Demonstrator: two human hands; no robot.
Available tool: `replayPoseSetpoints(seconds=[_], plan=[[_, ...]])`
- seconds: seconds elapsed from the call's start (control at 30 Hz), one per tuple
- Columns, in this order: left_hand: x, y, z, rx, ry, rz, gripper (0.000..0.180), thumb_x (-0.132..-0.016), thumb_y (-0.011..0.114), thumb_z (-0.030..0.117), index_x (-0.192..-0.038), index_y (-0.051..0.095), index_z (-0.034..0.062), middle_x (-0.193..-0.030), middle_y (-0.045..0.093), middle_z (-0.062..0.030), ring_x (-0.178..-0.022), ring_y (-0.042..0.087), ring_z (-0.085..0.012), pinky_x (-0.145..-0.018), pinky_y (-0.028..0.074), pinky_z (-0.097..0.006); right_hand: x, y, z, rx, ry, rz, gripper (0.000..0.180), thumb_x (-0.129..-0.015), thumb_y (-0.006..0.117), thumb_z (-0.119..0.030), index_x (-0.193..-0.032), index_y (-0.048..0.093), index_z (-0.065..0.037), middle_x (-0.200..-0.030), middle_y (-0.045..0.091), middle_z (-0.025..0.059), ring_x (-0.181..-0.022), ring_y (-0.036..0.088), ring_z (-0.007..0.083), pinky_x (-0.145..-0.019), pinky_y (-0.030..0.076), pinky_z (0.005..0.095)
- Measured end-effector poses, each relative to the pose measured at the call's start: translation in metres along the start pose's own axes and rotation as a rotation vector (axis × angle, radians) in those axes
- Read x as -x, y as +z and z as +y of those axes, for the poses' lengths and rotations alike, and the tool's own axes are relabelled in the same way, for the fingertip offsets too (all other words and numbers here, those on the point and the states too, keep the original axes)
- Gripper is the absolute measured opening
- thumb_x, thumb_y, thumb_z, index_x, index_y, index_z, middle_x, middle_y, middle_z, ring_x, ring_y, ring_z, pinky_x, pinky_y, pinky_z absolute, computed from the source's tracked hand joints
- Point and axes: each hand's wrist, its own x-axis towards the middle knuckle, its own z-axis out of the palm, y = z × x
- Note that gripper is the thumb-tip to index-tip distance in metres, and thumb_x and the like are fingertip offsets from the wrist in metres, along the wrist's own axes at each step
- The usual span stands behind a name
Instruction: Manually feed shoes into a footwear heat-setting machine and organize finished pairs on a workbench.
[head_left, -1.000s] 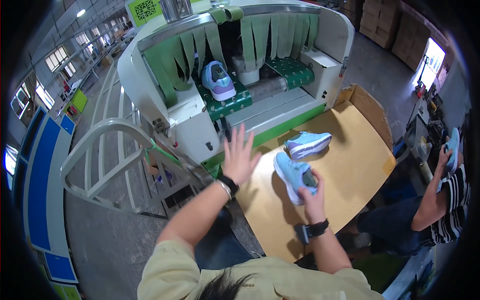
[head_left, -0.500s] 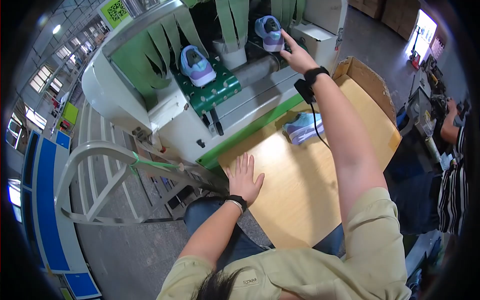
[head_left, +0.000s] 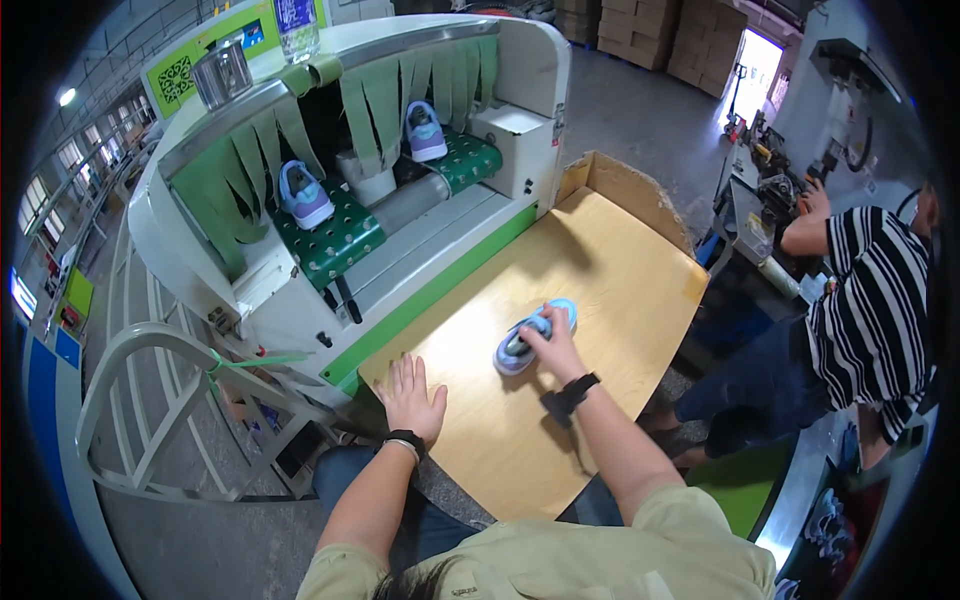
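The right hand (head_left: 556, 350) grasps a pale blue and lavender shoe (head_left: 530, 326) from above, fingers around its collar, with the toe pointing away and to the right. The shoe is over the middle of a tan board (head_left: 600, 270); whether its sole touches the board cannot be told. The left hand (head_left: 408, 400) holds nothing: it lies palm down on the board's near left edge, fingers spread. Each wrist wears a black band.

To the left of the board stands a curved metal rail (head_left: 130, 340) with a green tie. To the right, a co-worker in a black-and-white striped shirt (head_left: 870, 290) faces other equipment.

Beyond the board is a white machine (head_left: 545, 90) with a green lower edge. Two perforated green belts come out of it. A similar shoe (head_left: 307, 200) sits on the left belt (head_left: 340, 240), another (head_left: 427, 140) on the right belt (head_left: 475, 165), both just in front of green strip curtains (head_left: 370, 100). On the machine's top stand a metal pot (head_left: 222, 75) and a clear bottle (head_left: 298, 30). Farthest back are stacked brown cartons (head_left: 640, 30) and a bright doorway (head_left: 755, 75).
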Motion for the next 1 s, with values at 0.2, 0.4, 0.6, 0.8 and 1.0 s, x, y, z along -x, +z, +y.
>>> replayPoseSetpoints(seconds=[0.2,0.4,0.6,0.8,1.0], plan=[[0.003,0.008,-0.006,0.049,-0.024,0.071,0.058,-0.097,0.045,0.031,-0.149,0.035,0.0068,-0.158,0.030,-0.0129,-0.148,0.023,-0.0295,-0.119,0.011,-0.057,0.062,0.053,-0.052,-0.364,0.038,-0.346,0.046,-0.082,0.073,-0.019,-0.123,0.053,-0.010,-0.157,0.025,0.0287,-0.150,0.011,0.0413,-0.119,0.016,0.0430],[0.008,0.021,-0.015,0.161,-0.044,0.173,0.045,-0.098,0.043,0.018,-0.141,0.045,0.0046,-0.152,0.039,-0.0141,-0.145,0.029,-0.0300,-0.120,0.013,-0.053,0.098,0.088,-0.089,-0.290,-0.088,-0.478,0.066,-0.080,0.072,-0.015,-0.140,0.046,-0.014,-0.156,0.022,0.0310,-0.148,0.020,0.0409,-0.118,0.023,0.0424],[0.008,0.013,-0.008,0.227,-0.053,0.131,0.046,-0.097,0.046,0.019,-0.140,0.046,0.0038,-0.151,0.040,-0.0158,-0.144,0.029,-0.0326,-0.119,0.014,-0.053,0.090,0.079,-0.076,-0.363,-0.088,-0.542,0.073,-0.077,0.074,-0.015,-0.142,0.042,-0.012,-0.154,0.025,0.0283,-0.149,0.015,0.0398,-0.118,0.023,0.0453],[0.014,0.009,0.005,0.343,-0.455,0.404,0.081,-0.091,0.064,0.022,-0.154,0.016,0.0029,-0.155,0.025,-0.0266,-0.146,0.021,-0.0399,-0.119,0.015,-0.050,0.093,0.080,-0.078,-0.325,-0.070,-0.500,0.071,-0.076,0.072,-0.013,-0.141,0.043,-0.013,-0.154,0.026,0.0265,-0.149,0.016,0.0392,-0.117,0.024,0.0457],[0.014,0.040,-0.025,0.788,-0.517,0.348,0.087,-0.096,0.061,0.023,-0.154,0.002,-0.0021,-0.151,0.024,-0.0344,-0.139,0.030,-0.0451,-0.115,0.026,-0.044,0.096,0.084,-0.077,-0.303,-0.083,-0.488,0.070,-0.076,0.071,-0.012,-0.140,0.043,-0.013,-0.153,0.027,0.0267,-0.147,0.020,0.0401,-0.117,0.024,0.0458]])
